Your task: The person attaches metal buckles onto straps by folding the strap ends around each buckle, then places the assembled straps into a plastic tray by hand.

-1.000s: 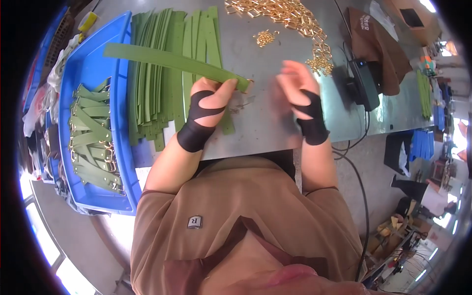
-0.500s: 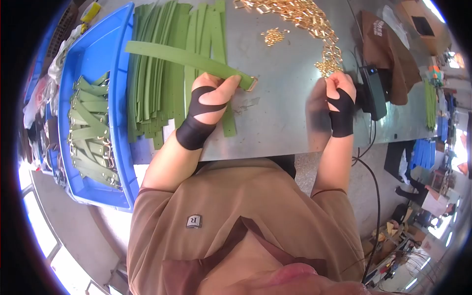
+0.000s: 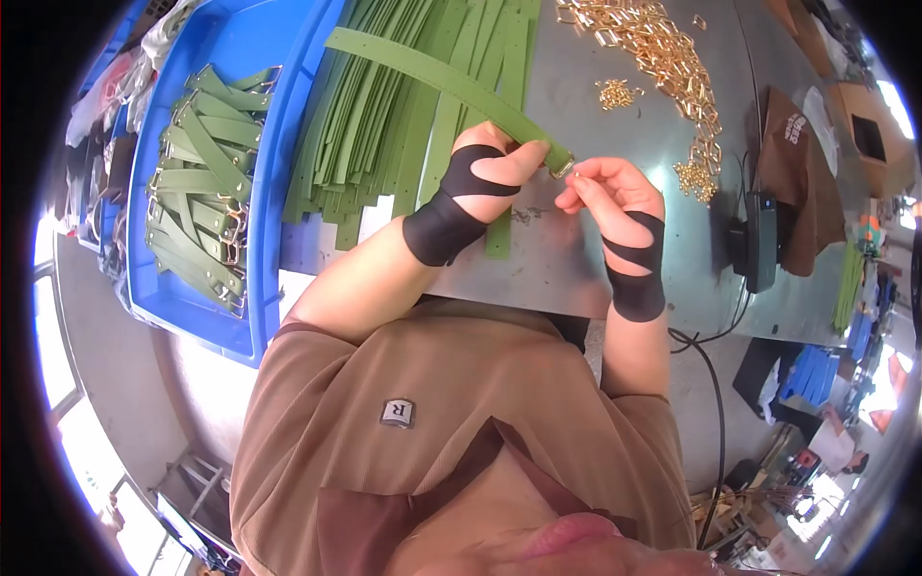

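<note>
My left hand [image 3: 492, 171], in a black wrist wrap, grips a green strap [image 3: 423, 69] close to its right end. A gold metal ring [image 3: 563, 170] sits at that end, just past my thumb. The strap's long part stretches up and left over other straps. My right hand [image 3: 619, 200], also wrapped in black, is right beside the ring with thumb and fingers pinched together. Whatever is between those fingertips is too small to make out. Small gold pieces [image 3: 693, 180] lie in a pile beyond my right hand.
Loose green straps [image 3: 384, 125] are stacked on the metal table [image 3: 567, 278]. At left, a blue bin [image 3: 279, 125] holds straps with metal fittings [image 3: 197, 182]. Gold rectangular rings [image 3: 667, 62] and a second small gold pile [image 3: 616, 94] lie at the back. A black device [image 3: 761, 245] with cables and a brown cloth [image 3: 799, 173] are at right.
My right hand has left the pile of small gold pieces and come left to the strap's ring end. My left hand still holds the strap; the whole view has shifted.
</note>
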A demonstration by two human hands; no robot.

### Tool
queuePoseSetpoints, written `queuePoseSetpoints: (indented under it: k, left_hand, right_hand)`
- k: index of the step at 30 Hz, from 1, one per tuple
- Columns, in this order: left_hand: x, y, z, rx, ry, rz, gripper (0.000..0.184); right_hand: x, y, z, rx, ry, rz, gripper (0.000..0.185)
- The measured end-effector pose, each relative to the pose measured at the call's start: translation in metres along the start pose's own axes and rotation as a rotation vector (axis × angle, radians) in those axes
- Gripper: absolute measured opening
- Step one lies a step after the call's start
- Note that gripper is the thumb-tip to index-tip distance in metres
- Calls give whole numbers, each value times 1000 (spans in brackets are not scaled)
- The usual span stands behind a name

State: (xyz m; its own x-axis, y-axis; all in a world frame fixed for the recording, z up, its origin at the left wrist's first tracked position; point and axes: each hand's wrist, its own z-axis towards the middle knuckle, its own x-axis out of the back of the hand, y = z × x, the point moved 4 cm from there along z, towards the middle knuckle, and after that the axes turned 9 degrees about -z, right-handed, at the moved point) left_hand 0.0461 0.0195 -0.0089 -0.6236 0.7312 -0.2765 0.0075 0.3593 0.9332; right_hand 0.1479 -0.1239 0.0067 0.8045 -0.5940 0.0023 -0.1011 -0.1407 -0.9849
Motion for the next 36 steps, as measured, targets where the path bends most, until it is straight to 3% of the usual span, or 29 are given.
queuePoseSetpoints:
  k: [4, 6, 12, 21, 34, 36]
  left_hand:
    - [-2, -3, -2, -38, -12, -25, 21]
    - [-2, -4, -3, -37, -3, -54, 21]
    - [2, -6, -3, 26, 4, -127, 18]
    - [0, -12, -4, 4, -13, -135, 18]
    - [-5, -5, -7, -149, -44, 6, 20]
    - [-7, -2, -9, -162, -59, 10, 19]
  right_hand:
    - [-10, -3, 7, 98, 97, -288, 10]
    - [-14, -15, 10, 439, 158, -623, 12]
    - [-16, -8, 14, 568, 183, -676, 16]
    - [-10, 15, 26, 441, 113, -311, 18]
    - [-8, 11, 26, 473, 128, -317, 20]
    - [-8, 8, 24, 391, 152, -191, 19]
